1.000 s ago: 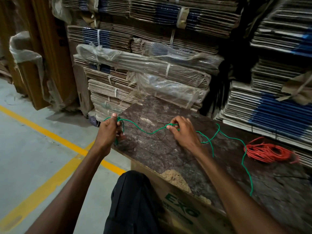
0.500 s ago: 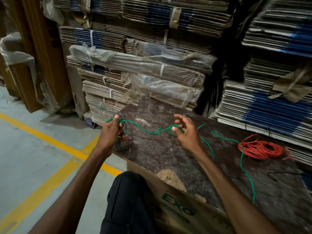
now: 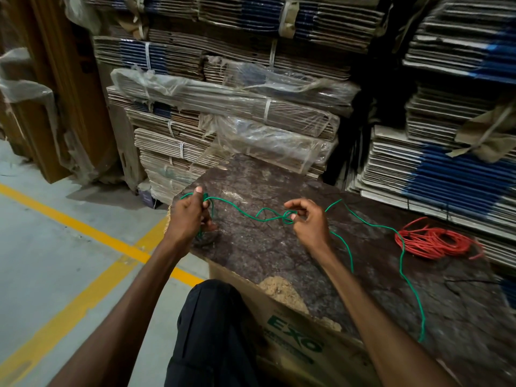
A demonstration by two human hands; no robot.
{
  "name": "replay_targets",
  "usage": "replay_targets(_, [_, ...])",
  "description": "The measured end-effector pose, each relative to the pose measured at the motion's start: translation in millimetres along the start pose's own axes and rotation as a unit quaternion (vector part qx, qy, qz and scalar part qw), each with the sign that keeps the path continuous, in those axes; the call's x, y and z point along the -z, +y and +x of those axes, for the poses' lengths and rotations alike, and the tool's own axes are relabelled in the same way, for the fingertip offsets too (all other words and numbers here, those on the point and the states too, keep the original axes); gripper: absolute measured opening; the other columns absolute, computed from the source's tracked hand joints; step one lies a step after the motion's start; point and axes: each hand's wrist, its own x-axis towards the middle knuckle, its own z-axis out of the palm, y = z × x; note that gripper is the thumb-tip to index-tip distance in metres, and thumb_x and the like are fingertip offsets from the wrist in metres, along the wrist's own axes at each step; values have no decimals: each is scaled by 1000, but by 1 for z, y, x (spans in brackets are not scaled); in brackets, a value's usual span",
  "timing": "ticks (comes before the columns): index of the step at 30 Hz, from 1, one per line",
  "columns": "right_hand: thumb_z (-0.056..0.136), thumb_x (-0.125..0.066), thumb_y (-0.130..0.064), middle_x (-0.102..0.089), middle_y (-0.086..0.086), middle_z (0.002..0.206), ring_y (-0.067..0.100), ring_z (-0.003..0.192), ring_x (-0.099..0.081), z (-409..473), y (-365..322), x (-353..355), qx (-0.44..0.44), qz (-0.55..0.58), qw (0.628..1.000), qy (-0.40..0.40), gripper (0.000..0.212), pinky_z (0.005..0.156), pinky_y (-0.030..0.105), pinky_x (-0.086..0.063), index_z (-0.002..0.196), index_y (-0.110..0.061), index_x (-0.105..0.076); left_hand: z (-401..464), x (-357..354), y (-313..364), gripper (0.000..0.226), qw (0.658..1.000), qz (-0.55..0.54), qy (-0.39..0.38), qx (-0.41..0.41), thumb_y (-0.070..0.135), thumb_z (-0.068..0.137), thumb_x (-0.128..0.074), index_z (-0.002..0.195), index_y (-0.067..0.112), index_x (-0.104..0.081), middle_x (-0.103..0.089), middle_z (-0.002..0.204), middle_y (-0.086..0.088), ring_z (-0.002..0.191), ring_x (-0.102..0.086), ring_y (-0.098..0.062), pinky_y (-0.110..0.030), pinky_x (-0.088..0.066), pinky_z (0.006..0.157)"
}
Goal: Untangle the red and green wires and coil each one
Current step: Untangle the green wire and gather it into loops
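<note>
At the table's (image 3: 251, 247) left edge, the left hand (image 3: 185, 216) still grips a few loops of the green wire (image 3: 240, 209) in closed fingers. A moment ago the wire ran almost flat between the hands; now it sags and bunches, since the right hand (image 3: 310, 222) has lifted and pinches what may be a small knot, blurry here. So the coiling has stopped for untangling. Near the right edge lies the red wire (image 3: 435, 241), already coiled; the green wire's tail crosses its edge.
</note>
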Motion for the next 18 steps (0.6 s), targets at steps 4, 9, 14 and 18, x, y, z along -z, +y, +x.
replay_targets(4, [75, -63, 11, -66, -4, 87, 2, 74, -57, -2, 0, 4, 11, -53, 998, -12, 38, 73, 19, -46, 85, -24, -73, 0, 0, -2, 48, 1000, -6, -10, 2, 46, 102, -37, 69, 11, -47, -37, 56, -3, 53, -43, -18, -25, -51, 50])
replay_targets(9, [76, -70, 3, -64, -7, 82, 3, 72, -55, -2, -11, 13, 35, -84, 996, 9, 28, 69, 19, -42, 85, -23, -75, 3, 2, -4, 48, 1000, -24, -14, 7, 45, 102, -38, 68, 12, -47, -39, 50, 3, 52, -44, -17, -35, -55, 60])
replay_targets(14, [72, -80, -15, -69, -3, 80, 18, 83, -52, -2, -21, 21, 77, -159, 984, 22, 14, 74, 27, -36, 81, -24, -76, 4, 3, -4, 47, 999, -31, -15, 12, 45, 102, -38, 69, 12, -47, -39, 54, -2, 54, -43, -17, -43, -58, 68])
replay_targets(18, [73, -79, -16, -71, 1, 73, 21, 70, -66, -1, -26, 23, 61, -163, 985, 17, 9, 63, 35, -49, 76, -19, -71, 4, 3, -3, 47, 999, -36, -16, 22, 45, 102, -39, 69, 13, -47, -40, 48, 4, 53, -43, -17, -53, -56, 77])
